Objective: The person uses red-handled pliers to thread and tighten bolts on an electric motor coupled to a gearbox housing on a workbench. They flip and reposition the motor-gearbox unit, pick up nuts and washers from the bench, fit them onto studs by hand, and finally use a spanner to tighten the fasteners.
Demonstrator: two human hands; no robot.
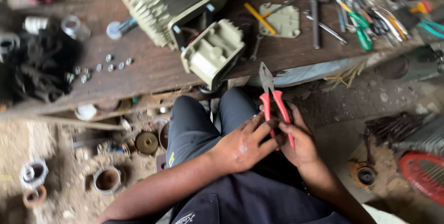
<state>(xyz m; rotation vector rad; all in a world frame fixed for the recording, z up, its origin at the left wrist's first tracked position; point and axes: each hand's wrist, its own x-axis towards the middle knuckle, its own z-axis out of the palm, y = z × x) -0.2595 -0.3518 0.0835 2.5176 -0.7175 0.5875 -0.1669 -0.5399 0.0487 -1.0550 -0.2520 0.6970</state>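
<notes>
**Pliers held over the lap, both hands on the red handles**

Nearest the camera are the person's dark trousers [259,196], filling the bottom of the view, with both forearms reaching forward across them. The right hand [300,143] is wrapped around the red-handled pliers [274,104], its fingers curled about the right handle, low down near the handle ends. The left hand [243,145] lies just beside it, fingers stretched out rather than clenched, their tips touching the left handle. The pliers stand above both hands, grey nose pointing away from the person toward the edge of the wooden workbench [152,67]; the nose looks shut and holds nothing.

On the bench beyond, a pale green electric motor [162,2] lies with its terminal box [212,53] overhanging the edge, near the pliers' tip. A flat green cover plate [282,20] and a scatter of hand tools [365,20] lie to the right; small bolts [104,64] lie to the left.
</notes>
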